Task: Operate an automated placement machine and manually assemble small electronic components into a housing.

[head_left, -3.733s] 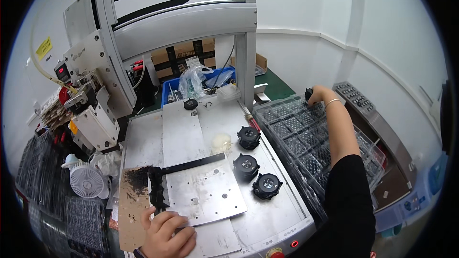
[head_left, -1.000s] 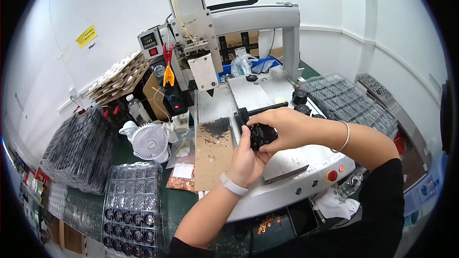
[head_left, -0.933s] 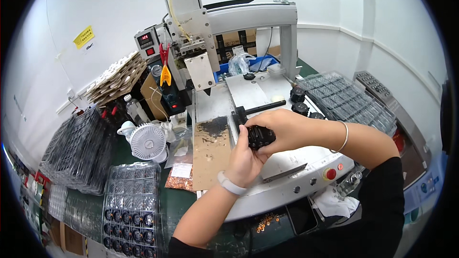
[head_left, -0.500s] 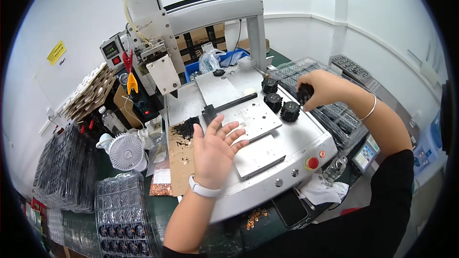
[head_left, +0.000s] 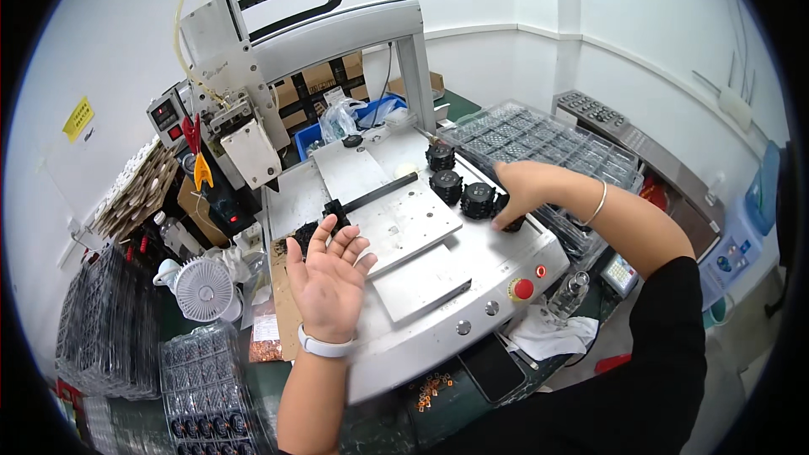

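– What's the right hand [head_left: 526, 192] got?
– A black part [head_left: 501, 204], mostly hidden, fingers curled round it, just beside three similar parts [head_left: 479, 200] on the machine bed [head_left: 514, 259].
– And the left hand [head_left: 331, 291]?
– Empty: palm up, fingers spread and slightly bent.

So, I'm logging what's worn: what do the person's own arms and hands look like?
The left hand is gloveless, with a smooth, pale wristband; the right hand is gloveless too, with a thin, whitish bangle. The right sleeve is black and ends near the elbow.

Assembly workshop, gantry machine [head_left: 337, 39], stacked plastic trays [head_left: 109, 320], round black parts [head_left: 478, 200]
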A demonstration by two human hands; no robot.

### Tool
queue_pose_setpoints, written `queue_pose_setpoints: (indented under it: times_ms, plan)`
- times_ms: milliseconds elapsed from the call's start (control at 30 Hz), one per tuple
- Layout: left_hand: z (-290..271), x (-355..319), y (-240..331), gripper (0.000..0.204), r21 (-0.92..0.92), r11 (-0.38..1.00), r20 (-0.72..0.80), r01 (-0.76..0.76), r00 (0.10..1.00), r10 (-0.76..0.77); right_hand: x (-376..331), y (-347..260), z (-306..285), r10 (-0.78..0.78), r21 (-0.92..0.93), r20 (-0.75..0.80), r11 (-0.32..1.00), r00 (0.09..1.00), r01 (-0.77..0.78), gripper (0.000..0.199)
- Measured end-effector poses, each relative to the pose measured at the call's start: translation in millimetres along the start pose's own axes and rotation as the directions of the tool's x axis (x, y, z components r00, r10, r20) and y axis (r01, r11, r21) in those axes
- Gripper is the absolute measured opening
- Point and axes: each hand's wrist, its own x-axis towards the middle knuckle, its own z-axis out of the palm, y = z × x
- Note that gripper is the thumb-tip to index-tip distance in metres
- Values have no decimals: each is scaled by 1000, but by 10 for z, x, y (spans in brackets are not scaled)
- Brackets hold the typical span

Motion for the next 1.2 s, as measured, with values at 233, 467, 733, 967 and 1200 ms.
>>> queue_pose_setpoints:
  times_ms: [233, 467, 733, 967, 1200]
  plan:
    - [2, 34, -52, 61, 43, 999, -28, 0, 1000, 2, 803, -249, -108, -69, 75, -181, 994, 981, 84, 55]
    - [27, 7, -25, 60, 51, 999, -8, -9, 1000, 10, 1187, -346, 168, -34, -25, -93, 999, 995, 32, 46]
    - [21, 17, -44, 61, 53, 999, 5, -3, 1000, 3, 1171, -260, 162, 92, 40, -121, 995, 988, -88, 42]
    - [0, 21, -40, 61, 59, 998, 7, -3, 1000, 3, 1221, -141, 87, 170, 17, -66, 985, 983, -170, 46]
    - [-18, 25, -50, 61, 50, 999, 17, -6, 1000, 5, 1337, 7, 173, 112, 45, -259, 994, 959, -104, 43]
